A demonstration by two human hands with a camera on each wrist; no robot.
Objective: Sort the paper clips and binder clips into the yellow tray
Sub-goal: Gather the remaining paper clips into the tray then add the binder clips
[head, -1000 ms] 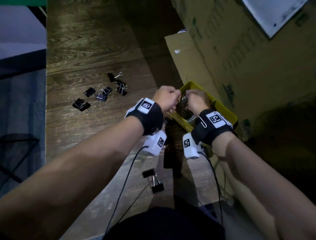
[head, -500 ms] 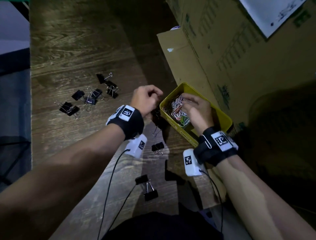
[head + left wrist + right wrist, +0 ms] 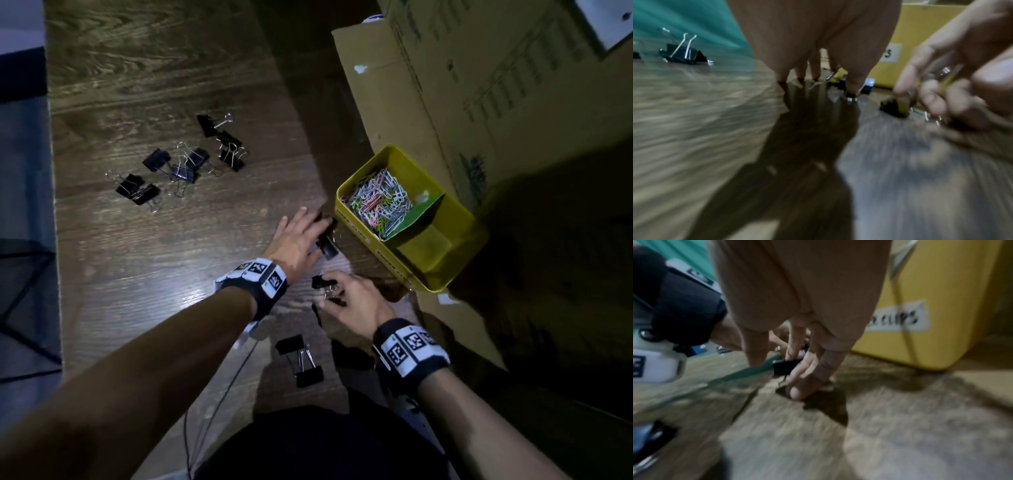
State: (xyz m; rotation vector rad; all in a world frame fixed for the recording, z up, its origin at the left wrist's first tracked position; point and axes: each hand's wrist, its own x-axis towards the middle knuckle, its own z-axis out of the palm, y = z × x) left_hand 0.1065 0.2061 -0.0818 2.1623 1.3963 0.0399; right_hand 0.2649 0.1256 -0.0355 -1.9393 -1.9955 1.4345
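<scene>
Left hand (image 3: 297, 240) flat, fingers straight, touching a binder clip (image 3: 327, 245) beside the yellow tray (image 3: 455, 260). Right hand (image 3: 356, 301) pinches a second clip (image 3: 322, 282).

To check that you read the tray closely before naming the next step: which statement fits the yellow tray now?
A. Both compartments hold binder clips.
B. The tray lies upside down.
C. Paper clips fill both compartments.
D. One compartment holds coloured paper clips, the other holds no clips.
D: in the head view the yellow tray has a pile of paper clips in its far compartment, while the near compartment shows only bare yellow floor.
</scene>
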